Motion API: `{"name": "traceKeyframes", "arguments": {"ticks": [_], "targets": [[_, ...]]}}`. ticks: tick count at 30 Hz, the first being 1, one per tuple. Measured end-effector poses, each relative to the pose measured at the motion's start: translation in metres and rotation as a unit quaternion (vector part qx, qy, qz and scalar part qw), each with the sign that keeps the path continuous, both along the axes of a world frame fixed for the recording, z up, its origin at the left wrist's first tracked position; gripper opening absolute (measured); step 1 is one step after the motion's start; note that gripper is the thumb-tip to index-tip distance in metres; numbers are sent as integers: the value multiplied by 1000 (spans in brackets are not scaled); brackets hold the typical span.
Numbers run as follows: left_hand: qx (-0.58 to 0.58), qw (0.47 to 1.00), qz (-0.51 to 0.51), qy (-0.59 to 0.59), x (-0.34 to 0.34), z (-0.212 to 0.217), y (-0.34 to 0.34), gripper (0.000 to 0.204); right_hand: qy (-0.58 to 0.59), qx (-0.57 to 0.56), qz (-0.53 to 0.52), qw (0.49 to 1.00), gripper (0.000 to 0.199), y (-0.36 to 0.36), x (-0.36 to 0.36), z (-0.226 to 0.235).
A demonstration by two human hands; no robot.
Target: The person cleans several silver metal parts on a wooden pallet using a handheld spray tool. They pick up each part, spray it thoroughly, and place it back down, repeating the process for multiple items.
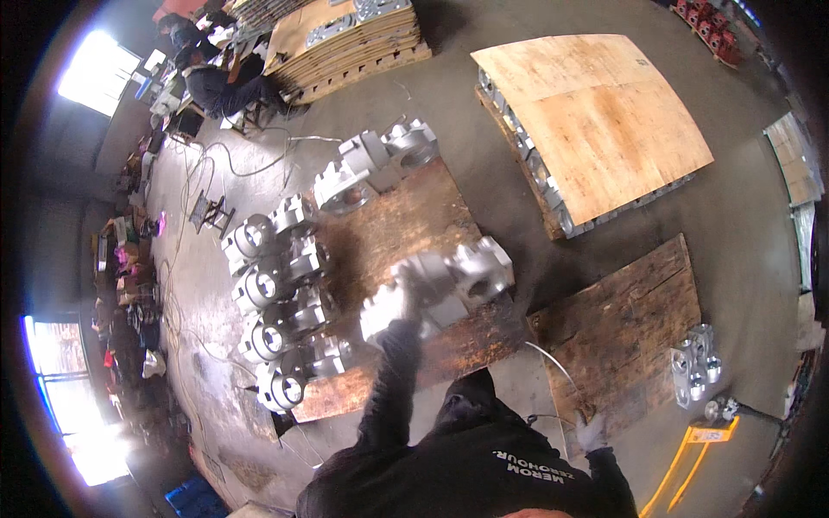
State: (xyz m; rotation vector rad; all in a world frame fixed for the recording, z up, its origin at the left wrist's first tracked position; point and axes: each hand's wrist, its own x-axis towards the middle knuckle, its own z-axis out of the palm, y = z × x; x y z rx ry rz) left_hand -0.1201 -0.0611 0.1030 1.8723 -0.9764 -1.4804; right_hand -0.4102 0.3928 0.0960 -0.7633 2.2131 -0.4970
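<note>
Two hands in view: left hand (pixel 416 289) and right hand (pixel 591 432), both in dark sleeves.
Left grip: laid over a silver casting (pixel 449 285); motion blur, so I cannot tell if the fingers pinch or only press.
Casting position: on the worn wooden tabletop (pixel 406 216), toward its near side; too smeared for me to say whether one piece or two.
Right grip: low, by the near edge of a stained plywood board (pixel 630 319), a thin pale hose (pixel 553 359) close by; I cannot tell if it closes on anything.
Table's left edge: row of bored castings (pixel 246 292).
Table's far edge: more castings (pixel 371 155).
Board's right end: paired metal blocks (pixel 686 367), yellow frame (pixel 698 434) just below.
Beyond: pale plywood sheet (pixel 596 121) covering metal parts; seated co-worker (pixel 224 86) far left.
</note>
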Motion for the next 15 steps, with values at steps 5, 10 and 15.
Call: {"name": "traceKeyframes", "arguments": {"ticks": [5, 10, 15], "targets": [[-247, 840, -184, -448, 33, -33, -88, 42, 34, -68, -62, 995, 28, 15, -24, 1], [-179, 931, 129, 289, 29, -151, -164, 32, -93, 41, -155, 983, 25, 66, -24, -21], [-147, 919, 78, 358, 63, -179, -238, 37, -161, -122, -296, 933, 25, 67, 18, -32]]}}
